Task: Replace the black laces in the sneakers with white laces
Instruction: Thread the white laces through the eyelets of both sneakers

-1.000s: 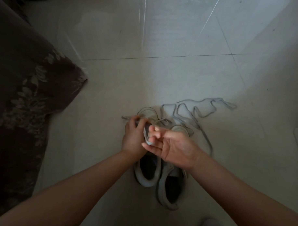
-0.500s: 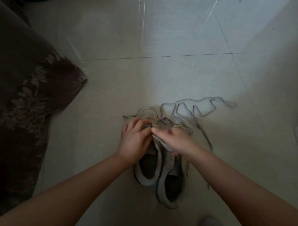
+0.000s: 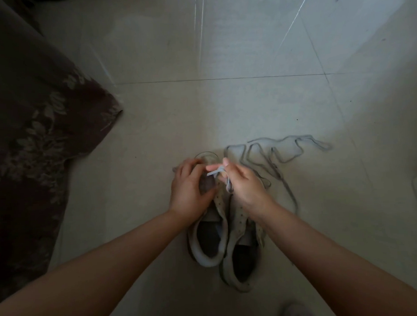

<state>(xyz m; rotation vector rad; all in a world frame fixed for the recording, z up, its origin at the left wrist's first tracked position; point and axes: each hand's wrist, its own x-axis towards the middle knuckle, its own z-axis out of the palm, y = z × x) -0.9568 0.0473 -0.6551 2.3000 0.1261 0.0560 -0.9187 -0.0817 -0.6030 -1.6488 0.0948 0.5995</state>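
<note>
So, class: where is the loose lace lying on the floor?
The loose lace lies in zigzag loops on the tiled floor, just beyond and right of the sneakers and the right hand.

Tiled floor (image 3: 248, 109); sneakers (image 3: 219, 233), loose lace (image 3: 283, 155), patterned cloth (image 3: 36, 140)

Right hand (image 3: 245, 187): was palm-up above sneakers one second ago, dropped onto left sneaker (image 3: 209, 231) beside left hand (image 3: 188, 189) half second ago, now raised slightly, fingers curled, pinching white lace (image 3: 215, 173) end at fingertips. Lace end now visible, pulled up clear of sneaker toe. Left hand: shifted slightly, thumb now lower on sneaker tongue area; grip on toe section retained.
</note>
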